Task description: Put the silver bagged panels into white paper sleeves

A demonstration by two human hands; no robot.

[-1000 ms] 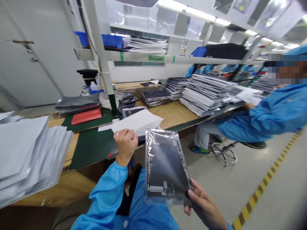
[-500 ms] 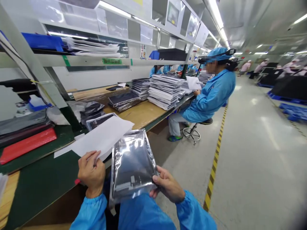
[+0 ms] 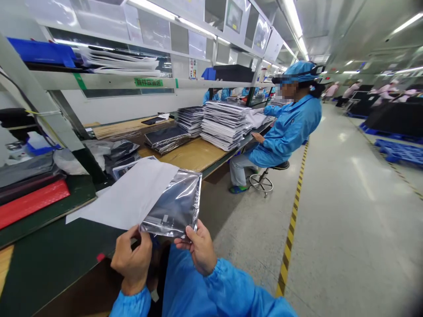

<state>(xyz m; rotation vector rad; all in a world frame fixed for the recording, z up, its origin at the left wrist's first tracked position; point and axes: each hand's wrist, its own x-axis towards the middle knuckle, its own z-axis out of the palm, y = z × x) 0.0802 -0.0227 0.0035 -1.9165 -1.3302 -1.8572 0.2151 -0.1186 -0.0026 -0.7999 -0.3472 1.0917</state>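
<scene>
My right hand [image 3: 198, 246] grips the lower right corner of a shiny clear bag [image 3: 178, 202] with a dark flat panel inside. The thumb lies on top of the bag. A white paper sheet [image 3: 128, 189] covers the bag's left part and stretches over the bench edge. My left hand [image 3: 134, 253] is closed in a pinch at the sheet's near corner, right by the bag's lower left corner. Whether its fingertips also hold the bag is unclear. Behind the sheet, another bagged panel [image 3: 120, 171] shows partly.
Stacks of bagged panels and sheets [image 3: 223, 127] stand along the bench [image 3: 198, 154]. A red folder-like item [image 3: 36, 202] lies at left, beside a metal post [image 3: 49, 101]. A co-worker in blue [image 3: 284, 123] sits on a stool farther along. Yellow-black tape [image 3: 291, 229] marks the floor.
The bag has moved up and left, partly under the white sheet. My left hand has shifted to the sheet's near corner, and my right hand has moved left with the bag.
</scene>
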